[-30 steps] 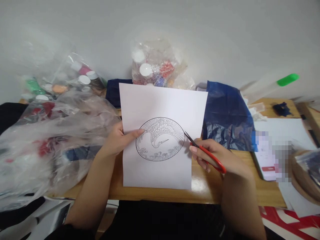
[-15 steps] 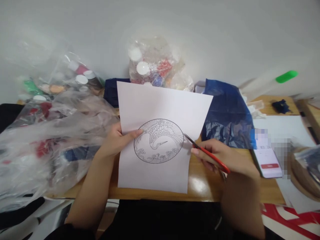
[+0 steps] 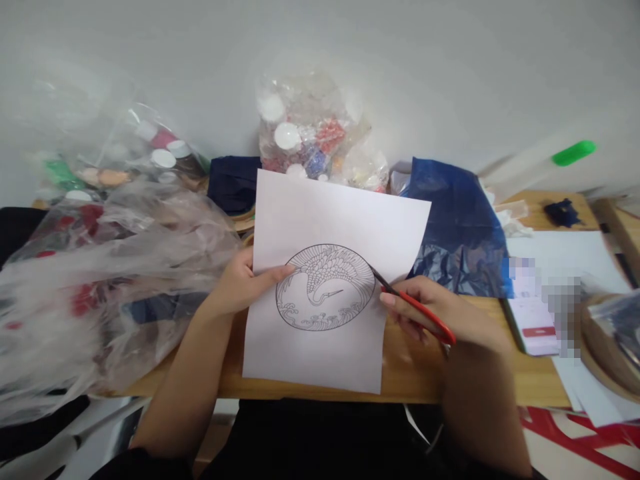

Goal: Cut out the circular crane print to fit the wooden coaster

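Note:
A white sheet of paper [image 3: 320, 363] is held up over the table, printed with a crane and waves inside a round black outline. My left hand [image 3: 250, 280] pinches its left edge, the thumb lying on the front near the outline. In my right hand [image 3: 425, 303] are scissors [image 3: 417, 307] with red handles and dark blades. Their blades reach in at the sheet's right side, with the tips by the right edge of the round outline. Part of the lower blade and the fingers behind the handles are hidden.
Clear plastic bags [image 3: 135, 267] with jars fill the left side. Another bag [image 3: 305, 133] of jars stands at the back against the wall. Right lie a dark blue plastic bag [image 3: 450, 207], a lit phone [image 3: 537, 330] and a wooden hoop [image 3: 595, 360] on white sheets.
The paper and my left hand have shifted a little to the right and slightly down. The scissor tips now sit closer against the round outline, and the blades look more closed together.

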Available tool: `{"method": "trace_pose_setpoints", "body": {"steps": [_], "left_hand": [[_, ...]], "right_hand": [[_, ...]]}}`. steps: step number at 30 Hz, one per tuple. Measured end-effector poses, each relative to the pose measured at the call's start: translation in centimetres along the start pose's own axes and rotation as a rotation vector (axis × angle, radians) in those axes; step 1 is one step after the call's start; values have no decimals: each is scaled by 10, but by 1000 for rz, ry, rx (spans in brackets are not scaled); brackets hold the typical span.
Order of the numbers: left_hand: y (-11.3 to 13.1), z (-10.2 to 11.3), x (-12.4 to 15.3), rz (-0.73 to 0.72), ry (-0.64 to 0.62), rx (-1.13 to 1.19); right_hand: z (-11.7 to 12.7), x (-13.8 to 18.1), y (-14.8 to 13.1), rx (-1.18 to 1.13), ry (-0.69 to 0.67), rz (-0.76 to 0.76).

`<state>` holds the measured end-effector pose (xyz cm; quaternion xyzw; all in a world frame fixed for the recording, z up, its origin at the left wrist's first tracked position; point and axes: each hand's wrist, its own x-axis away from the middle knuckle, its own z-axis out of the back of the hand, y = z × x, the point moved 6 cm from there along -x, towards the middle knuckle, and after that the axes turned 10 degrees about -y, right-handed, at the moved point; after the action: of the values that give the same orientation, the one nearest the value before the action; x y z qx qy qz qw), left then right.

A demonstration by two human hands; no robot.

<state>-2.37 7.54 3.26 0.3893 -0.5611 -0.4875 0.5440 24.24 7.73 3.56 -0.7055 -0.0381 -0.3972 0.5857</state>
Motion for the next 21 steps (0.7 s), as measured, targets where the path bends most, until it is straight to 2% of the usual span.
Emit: {"method": "trace_pose_setpoints", "body": {"steps": [21], "left_hand": [[-1,-2,-1,22,-22,99]], "right_hand": [[0,-5,4,-106,-11,85]]}}
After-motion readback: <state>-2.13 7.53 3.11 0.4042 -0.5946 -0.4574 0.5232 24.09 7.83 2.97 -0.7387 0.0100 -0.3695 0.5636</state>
